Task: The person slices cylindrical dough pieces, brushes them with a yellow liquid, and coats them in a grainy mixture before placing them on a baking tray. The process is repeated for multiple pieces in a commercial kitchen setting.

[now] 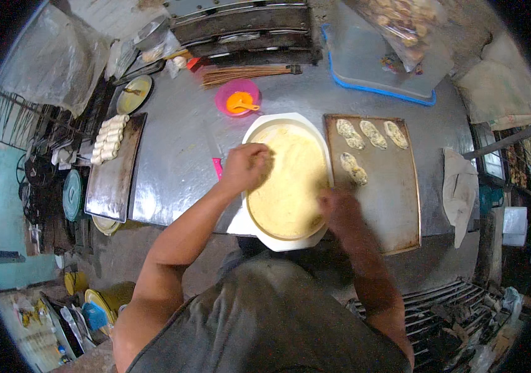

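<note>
A white oval tub stands in front of me at the table's near edge. Pale yellow crumbly powder covers its bottom. Over the tub's left side is my left hand, its fingers curled in; whatever they may hold is hidden. My right hand is at the tub's right rim, smeared by motion, so its fingers cannot be read. To the right lies a baking tray with several flat twisted dough pieces, among them the nearest dough piece. A knife with a pink handle rests left of my left hand.
Beyond the tub sits a pink bowl with orange contents and an orange-handled utensil. At the left, a second tray bears pale dough rolls. Farther back are a bundle of thin sticks and a blue-rimmed clear container.
</note>
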`<state>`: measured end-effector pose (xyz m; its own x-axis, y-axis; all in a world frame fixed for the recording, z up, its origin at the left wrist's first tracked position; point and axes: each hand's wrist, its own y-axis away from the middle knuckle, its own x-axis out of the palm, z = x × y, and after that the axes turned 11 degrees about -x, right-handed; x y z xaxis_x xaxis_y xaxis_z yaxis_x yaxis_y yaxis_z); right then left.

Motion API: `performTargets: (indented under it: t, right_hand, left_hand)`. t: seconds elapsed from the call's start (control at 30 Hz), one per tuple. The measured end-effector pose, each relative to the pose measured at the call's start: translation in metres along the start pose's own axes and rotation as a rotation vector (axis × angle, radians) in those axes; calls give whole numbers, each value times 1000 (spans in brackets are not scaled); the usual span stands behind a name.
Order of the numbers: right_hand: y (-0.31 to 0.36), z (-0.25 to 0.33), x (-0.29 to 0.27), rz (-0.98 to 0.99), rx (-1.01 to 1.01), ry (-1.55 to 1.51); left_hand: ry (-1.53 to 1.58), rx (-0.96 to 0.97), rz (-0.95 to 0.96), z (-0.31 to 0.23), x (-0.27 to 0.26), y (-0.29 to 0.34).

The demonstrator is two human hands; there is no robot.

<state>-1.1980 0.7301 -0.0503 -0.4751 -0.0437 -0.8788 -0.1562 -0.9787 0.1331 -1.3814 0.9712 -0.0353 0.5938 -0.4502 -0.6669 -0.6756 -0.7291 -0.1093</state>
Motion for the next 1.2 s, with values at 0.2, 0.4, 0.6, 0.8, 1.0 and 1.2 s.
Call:
performTargets:
  t: [0.2,0.4,0.6,0.8,1.0,1.2]
  right_hand:
    - [-26,76,21,29,48,243]
    - [-30,83,36,58,117,206]
    - [-27,43,5,-325,359,-348]
    - [-26,-77,-32,-454,524,12]
    - [-38,-89,-33,-378,522,188]
    - [-41,-96,-18,-600,302,-360]
  left_hand:
    - [115,-202,-205,74,-75,76]
    - [160,-401,-171,132,-96,138]
    - [252,-425,-150,148,-126,154]
    - [276,-443,-113,154,-136,157]
    - [330,-520,-102,131,-115,168]
    - [171,-441,-110,125,-96,186]
